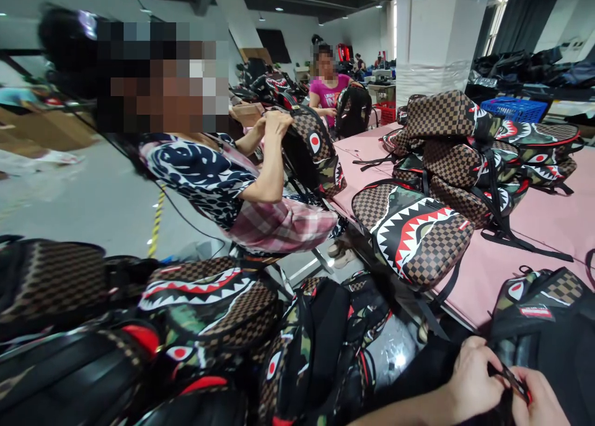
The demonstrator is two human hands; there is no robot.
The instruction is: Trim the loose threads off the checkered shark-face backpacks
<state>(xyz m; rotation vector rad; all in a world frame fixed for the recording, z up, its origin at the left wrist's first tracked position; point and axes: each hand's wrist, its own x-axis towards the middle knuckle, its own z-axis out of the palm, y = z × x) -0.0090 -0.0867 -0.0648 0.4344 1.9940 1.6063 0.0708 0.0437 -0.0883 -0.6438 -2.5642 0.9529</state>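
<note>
At the lower right, my left hand (476, 376) is closed on the edge of a dark strip. Beside it my right hand (537, 398) pinches the same strip (515, 384), which shows a brown pattern and a bit of red. Just behind both hands lies a black backpack (553, 327) with a checkered patch, a red eye and a red label, resting on the pink table (502, 280). Part of the right hand is cut off by the frame's bottom edge.
Shark-mouth backpacks (413, 234) are piled on the table. More bags (209, 308) fill the lower left. A seated person (209, 190) at the left handles a checkered backpack (311, 141). Another person (325, 94) sits farther back. A wrapped pillar (432, 35) stands behind the table.
</note>
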